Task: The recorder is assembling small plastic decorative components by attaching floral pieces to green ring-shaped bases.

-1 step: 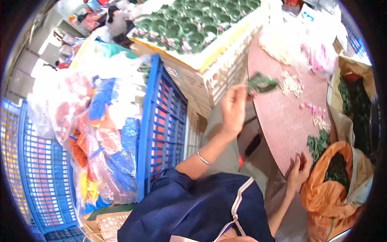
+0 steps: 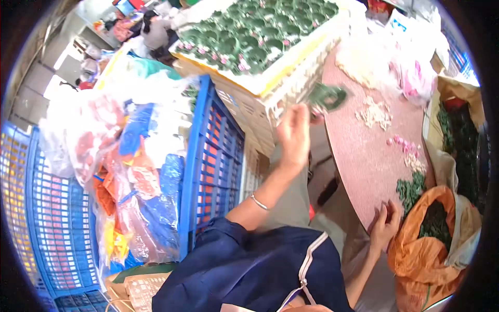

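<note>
My left hand (image 2: 295,138) is raised over the gap left of the table, its fingers pinched on the edge of a green plastic leaf piece (image 2: 328,98). That piece is blurred and roundish, with a paler middle. It hangs between the foam tray and the table's left edge. My right hand (image 2: 385,223) rests on the near edge of the reddish table (image 2: 353,166), fingers loosely bent and apart, with nothing seen in them. Just beyond it lies a heap of small green pieces (image 2: 410,190). Farther up are pink bits (image 2: 404,143) and a cream-coloured pile (image 2: 374,113).
A white foam tray (image 2: 265,86) of round green pieces with pink flowers stands at the far side. On the left is a blue crate (image 2: 200,171) beside plastic-wrapped bundles (image 2: 140,182). An orange sack (image 2: 416,249) leans at the right. Another person (image 2: 156,34) sits far back left.
My left hand has shifted slightly left with the green leaf piece, which has turned and risen a little. My right hand stays in place.
</note>
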Demonstrator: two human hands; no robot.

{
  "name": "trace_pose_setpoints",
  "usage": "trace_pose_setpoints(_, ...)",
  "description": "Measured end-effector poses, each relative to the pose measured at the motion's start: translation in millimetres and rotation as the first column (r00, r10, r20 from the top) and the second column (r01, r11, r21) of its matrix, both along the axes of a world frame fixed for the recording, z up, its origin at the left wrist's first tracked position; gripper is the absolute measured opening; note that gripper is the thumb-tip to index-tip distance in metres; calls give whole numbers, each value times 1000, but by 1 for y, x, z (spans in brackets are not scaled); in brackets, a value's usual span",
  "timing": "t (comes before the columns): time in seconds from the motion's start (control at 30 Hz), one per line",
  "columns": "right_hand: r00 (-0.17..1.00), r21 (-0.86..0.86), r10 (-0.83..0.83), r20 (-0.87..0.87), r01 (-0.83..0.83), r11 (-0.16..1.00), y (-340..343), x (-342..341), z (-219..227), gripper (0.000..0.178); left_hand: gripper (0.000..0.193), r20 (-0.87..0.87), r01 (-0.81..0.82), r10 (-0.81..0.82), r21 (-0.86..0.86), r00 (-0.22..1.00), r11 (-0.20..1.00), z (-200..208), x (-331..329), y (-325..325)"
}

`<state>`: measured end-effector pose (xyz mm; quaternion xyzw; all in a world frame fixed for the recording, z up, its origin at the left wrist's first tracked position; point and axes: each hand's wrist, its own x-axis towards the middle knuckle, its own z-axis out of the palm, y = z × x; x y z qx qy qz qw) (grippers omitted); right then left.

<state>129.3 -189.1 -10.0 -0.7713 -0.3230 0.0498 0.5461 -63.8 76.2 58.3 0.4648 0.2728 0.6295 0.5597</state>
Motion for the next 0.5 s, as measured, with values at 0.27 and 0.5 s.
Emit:
trace_pose_setpoints(0.27,949,-46,126,287,-118,992,9,-8,13,10,32,-146,-607,664,300,733,736,88,-82,141)
trace_pose_setpoints(0.5,944,-45,120,306,-111,993,18,-13,24,6,40,-275,-725,887,512,370,461,100,-130,262)
